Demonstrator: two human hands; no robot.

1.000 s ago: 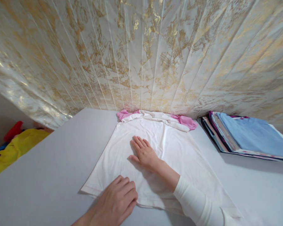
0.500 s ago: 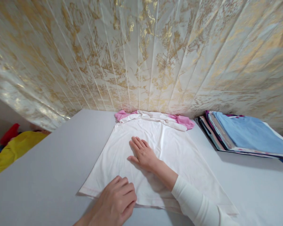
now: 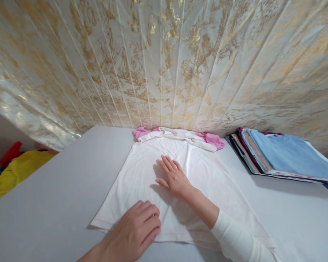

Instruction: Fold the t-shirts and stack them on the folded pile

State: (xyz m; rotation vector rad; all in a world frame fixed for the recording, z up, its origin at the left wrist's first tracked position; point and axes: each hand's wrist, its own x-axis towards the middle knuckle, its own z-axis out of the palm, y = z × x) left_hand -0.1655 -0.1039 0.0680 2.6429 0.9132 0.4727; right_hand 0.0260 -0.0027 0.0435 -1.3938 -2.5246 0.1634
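A white shirt with pink at its bunched far end lies spread on the table, its hem toward me. My left hand is closed at the near hem, the fingers curled on the cloth with their tips hidden beneath. Over the middle of the shirt is my right hand, palm down, fingers stretched out and thumb apart. A shadow offset to its left suggests it is slightly lifted off the fabric. Soft wrinkles run through the cloth around it.
A stack of folded clothes, light blue on top, sits on the right of the white table. Beyond the left edge lie yellow and red cloths. A gold-patterned curtain hangs behind the table.
My right hand has moved a little to the right and seems to have risen off the shirt. My left hand has hardly shifted at the hem.
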